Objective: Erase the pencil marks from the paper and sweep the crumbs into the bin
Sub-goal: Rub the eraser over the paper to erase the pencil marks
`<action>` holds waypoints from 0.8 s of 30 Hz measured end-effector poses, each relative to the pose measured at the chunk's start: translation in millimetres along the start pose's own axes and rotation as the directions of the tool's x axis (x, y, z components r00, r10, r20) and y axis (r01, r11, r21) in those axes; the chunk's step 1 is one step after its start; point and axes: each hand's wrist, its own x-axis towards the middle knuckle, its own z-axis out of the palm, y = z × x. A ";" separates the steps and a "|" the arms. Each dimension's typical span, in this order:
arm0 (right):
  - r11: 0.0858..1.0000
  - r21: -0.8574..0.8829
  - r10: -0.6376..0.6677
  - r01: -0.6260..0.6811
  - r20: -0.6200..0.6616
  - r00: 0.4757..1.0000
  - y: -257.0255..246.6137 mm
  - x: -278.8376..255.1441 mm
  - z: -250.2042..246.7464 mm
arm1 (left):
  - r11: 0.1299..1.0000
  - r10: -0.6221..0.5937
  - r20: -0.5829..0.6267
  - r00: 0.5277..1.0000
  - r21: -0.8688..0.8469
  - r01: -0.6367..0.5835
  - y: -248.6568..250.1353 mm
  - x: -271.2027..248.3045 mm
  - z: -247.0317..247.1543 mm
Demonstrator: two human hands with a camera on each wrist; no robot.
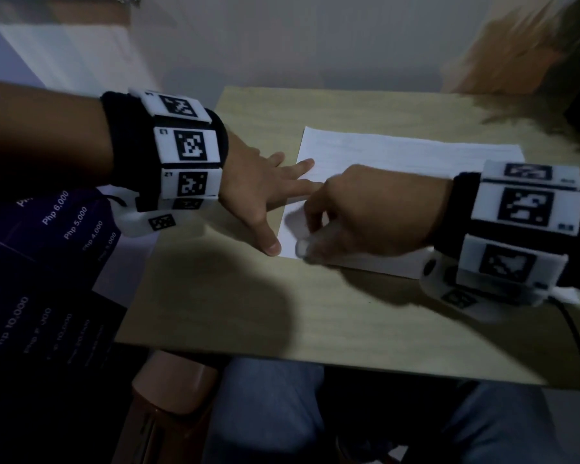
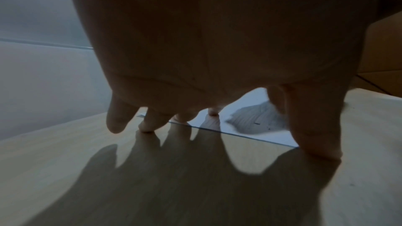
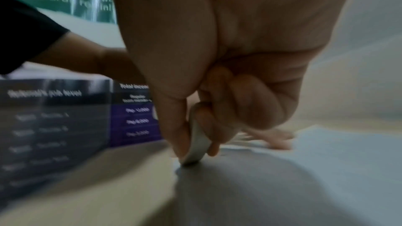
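Two fingers [image 3: 180, 133] pinch the eraser [image 3: 196, 145] against the paper's [image 1: 399, 152] near-left corner.

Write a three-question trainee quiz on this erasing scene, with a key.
1. True or false: the left hand lies with fingers spread at the edge of the paper.
2. What does the right hand pinch? A) a pencil B) an eraser C) a brush
3. Fill in: the paper lies on a wooden ____.

Key:
1. True.
2. B.
3. table.
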 end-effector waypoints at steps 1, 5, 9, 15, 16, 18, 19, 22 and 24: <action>1.000 -0.016 0.024 -0.024 -0.029 0.999 3.9 1.5 -1.8 | 1.000 -0.001 0.000 1.000 0.009 0.001 -0.2 0.1 -0.2; 0.997 -0.076 0.005 -0.015 -0.139 0.990 -1.7 -3.5 5.9 | 1.000 -0.007 -0.001 1.000 0.002 0.007 0.8 -1.0 -0.2; 1.000 0.005 0.002 -0.002 -0.021 1.000 -3.3 -4.9 0.7 | 1.000 0.005 -0.003 1.000 -0.030 -0.005 -0.2 -0.5 -0.7; 0.994 -0.110 -0.019 0.015 -0.033 0.999 -1.1 -1.9 2.9 | 0.999 0.004 -0.012 1.000 -0.036 -0.005 0.8 -0.2 1.4; 0.996 -0.080 -0.030 0.029 -0.012 0.999 -1.8 -1.3 2.8 | 0.999 0.008 -0.016 1.000 -0.042 -0.009 1.4 -0.5 1.7; 0.998 -0.047 -0.029 0.028 -0.028 0.999 3.3 3.7 -1.2 | 0.999 0.021 -0.030 0.999 -0.029 -0.022 2.0 -0.4 2.0; 0.999 -0.045 -0.017 0.015 -0.051 0.999 5.4 6.3 -3.4 | 0.999 0.029 -0.036 0.999 -0.016 -0.029 2.2 -0.1 2.2; 0.999 -0.024 -0.039 0.038 -0.041 0.998 4.2 8.3 -4.8 | 1.000 0.021 -0.037 0.999 -0.008 -0.021 0.2 1.8 2.6; 0.999 0.030 -0.045 0.045 0.014 0.999 2.4 9.5 -6.8 | 1.000 0.010 -0.027 1.000 -0.009 -0.010 -2.0 2.6 4.2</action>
